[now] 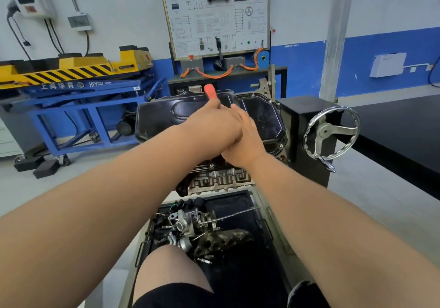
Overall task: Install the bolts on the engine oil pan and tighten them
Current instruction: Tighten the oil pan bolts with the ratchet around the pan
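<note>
"上海华育" stands in white on the blue lift frame (71,85); the training board (214,14) header ends "电机控制实训台".

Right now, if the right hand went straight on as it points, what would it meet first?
Probably the oil pan: the right hand points away across its black top. The red tool handle in the left hand stands just left of that line; depth is unclear.

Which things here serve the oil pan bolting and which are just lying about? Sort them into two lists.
Job: glossy black metal oil pan, red-handled tool gripped by the left hand, right hand next to it, grey engine block.
Lying about: chrome spoked handwheel, black tray of loose engine parts, yellow-and-blue lift trolley.
</note>
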Tool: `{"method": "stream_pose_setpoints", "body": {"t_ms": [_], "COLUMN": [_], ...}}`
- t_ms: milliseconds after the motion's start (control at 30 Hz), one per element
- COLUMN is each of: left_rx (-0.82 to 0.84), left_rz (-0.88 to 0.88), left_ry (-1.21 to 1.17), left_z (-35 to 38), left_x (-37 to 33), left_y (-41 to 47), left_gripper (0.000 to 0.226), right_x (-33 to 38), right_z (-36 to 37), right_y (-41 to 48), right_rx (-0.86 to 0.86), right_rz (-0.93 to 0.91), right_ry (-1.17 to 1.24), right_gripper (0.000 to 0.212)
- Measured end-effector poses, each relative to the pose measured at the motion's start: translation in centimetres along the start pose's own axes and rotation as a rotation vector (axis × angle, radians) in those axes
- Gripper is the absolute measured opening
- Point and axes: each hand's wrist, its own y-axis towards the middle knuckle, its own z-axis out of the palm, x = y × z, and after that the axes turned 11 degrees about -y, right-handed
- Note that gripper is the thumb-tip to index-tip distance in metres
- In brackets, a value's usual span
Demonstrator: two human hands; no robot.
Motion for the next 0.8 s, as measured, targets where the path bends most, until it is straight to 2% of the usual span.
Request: {"method": "stream_pose_setpoints", "body": {"t_ms": [67, 133, 233, 367, 433, 533, 667, 800], "left_rx": [-0.047, -0.043, -0.042, -0.060, -0.072, -0.064, -0.021, 0.000], "left_rz": [0.022, 0.055, 0.100, 0.053, 0.014, -0.040, -0.103, -0.161], "left_ry": [-0.015, -0.023, -0.012, -0.204, -0.249, -0.297, -0.307, -0.361], "left_z": [-0.2, -0.1, 0.5, 1.4, 1.5, 1.0, -0.2, -1.1], "left_x": [0.9, 1.7, 2.8, 2.9, 2.6, 2.3, 1.2, 0.7], "left_y": [0.3, 0.2, 0.0, -0.1, 0.0, 0.1, 0.6, 0.8], "left_gripper": [0.028, 0.026, 0.022, 0.020, 0.021, 0.023, 0.022, 0.022], "right_x": [-0.6, -1.0, -0.7, 0.0, 0.2, -0.1, -0.4, -0.2], "right_z": [-1.9, -3.5, -3.4, -2.5, -2.6, -2.5, -3.4, -3.8], "right_y": [1.1, 2.2, 2.0, 0.7, 0.7, 1.0, 1.0, 0.9], "right_rx": [-0.015, 0.054, 0.106, -0.049, -0.064, -0.023, 0.074, 0.122], "right_rz": [-0.070, -0.125, -0.204, -0.133, -0.107, -0.115, -0.085, -0.061], "right_ry": [-0.008, -0.019, -0.033, 0.072, 0.105, 0.061, 0.175, 0.174], "right_gripper": [0.076, 0.083, 0.077, 0.072, 0.071, 0.071, 0.076, 0.075]}}
